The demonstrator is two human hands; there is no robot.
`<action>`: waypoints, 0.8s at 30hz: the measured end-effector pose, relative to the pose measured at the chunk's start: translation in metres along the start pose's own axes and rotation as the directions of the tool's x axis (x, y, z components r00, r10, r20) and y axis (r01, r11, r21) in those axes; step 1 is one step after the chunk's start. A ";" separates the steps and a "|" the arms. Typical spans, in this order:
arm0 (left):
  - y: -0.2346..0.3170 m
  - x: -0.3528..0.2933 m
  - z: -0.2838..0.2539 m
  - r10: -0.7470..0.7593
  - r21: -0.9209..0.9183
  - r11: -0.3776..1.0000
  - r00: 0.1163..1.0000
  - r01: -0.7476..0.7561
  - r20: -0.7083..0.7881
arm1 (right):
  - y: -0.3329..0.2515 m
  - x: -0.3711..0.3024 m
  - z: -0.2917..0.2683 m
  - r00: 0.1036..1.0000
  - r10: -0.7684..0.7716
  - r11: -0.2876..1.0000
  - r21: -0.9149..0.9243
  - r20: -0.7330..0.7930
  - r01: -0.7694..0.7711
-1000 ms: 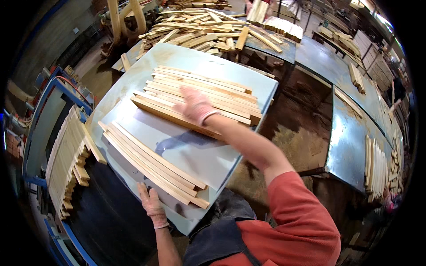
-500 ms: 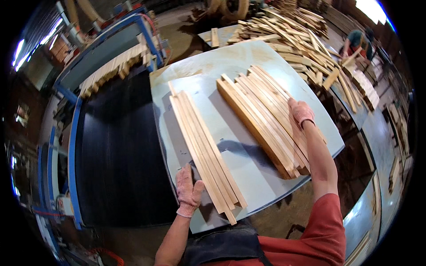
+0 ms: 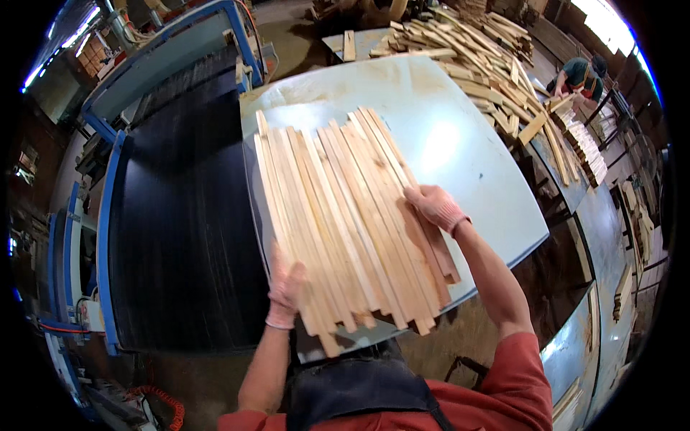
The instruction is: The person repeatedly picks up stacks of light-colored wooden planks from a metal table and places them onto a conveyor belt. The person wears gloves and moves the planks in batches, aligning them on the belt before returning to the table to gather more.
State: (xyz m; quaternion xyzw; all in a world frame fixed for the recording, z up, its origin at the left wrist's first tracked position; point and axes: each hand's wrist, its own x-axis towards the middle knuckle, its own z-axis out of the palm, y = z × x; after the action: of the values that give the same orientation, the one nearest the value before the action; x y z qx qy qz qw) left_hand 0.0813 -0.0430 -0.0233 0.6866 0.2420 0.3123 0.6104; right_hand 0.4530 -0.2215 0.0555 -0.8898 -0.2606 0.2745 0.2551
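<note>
Wood strips (image 3: 352, 223) matt; tabletop (image 3: 489, 194) v. smooth (glossy w/ glare).

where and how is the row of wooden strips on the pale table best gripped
Probably take the row of wooden strips by its two long outer sides, left hand from the left, right hand from the right, pressing inward. Many narrow pieces lie side by side, and their ragged ends would likely give an uneven hold.

Left hand (image 3: 287, 286), between 7 and 8 o'clock: pale pink glove, light cuff (image 3: 279, 321). Right hand (image 3: 437, 207), 3 o'clock: matching pink glove, pale cuff at wrist. Red shirt (image 3: 471, 395), short right sleeve (image 3: 516, 365) between 4 and 5 o'clock. Dark apron (image 3: 359, 391), 6 o'clock; narrow dark strap (image 3: 437, 409), 5 o'clock
</note>
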 end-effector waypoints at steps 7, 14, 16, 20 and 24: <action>0.022 0.019 -0.076 -0.115 -0.258 0.957 0.990 0.132 0.082 | -0.062 0.003 0.060 0.996 0.002 0.994 0.108 0.094 -0.012; 0.038 0.019 -0.100 -0.142 -0.296 0.941 0.984 0.167 0.105 | -0.080 -0.005 0.087 0.993 -0.030 0.989 0.147 0.116 0.013; 0.041 0.015 -0.104 -0.160 -0.318 0.930 0.981 0.186 0.107 | -0.091 -0.012 0.085 0.990 -0.042 0.995 0.094 0.134 0.030; 0.039 0.011 -0.099 -0.213 -0.363 0.905 0.975 0.222 0.064 | -0.079 -0.004 0.085 0.974 -0.144 0.978 0.174 0.177 0.113; 0.008 0.009 -0.117 -0.120 0.089 0.988 0.992 0.123 -0.031 | -0.070 -0.001 0.082 0.948 -0.227 0.972 0.114 0.223 0.206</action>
State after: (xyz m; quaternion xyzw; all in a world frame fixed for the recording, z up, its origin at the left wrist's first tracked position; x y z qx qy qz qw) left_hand 0.0023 0.0425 -0.0073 0.6936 0.3050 0.2717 0.5933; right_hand 0.3782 -0.1452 0.0384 -0.8048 -0.3725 0.3592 0.2907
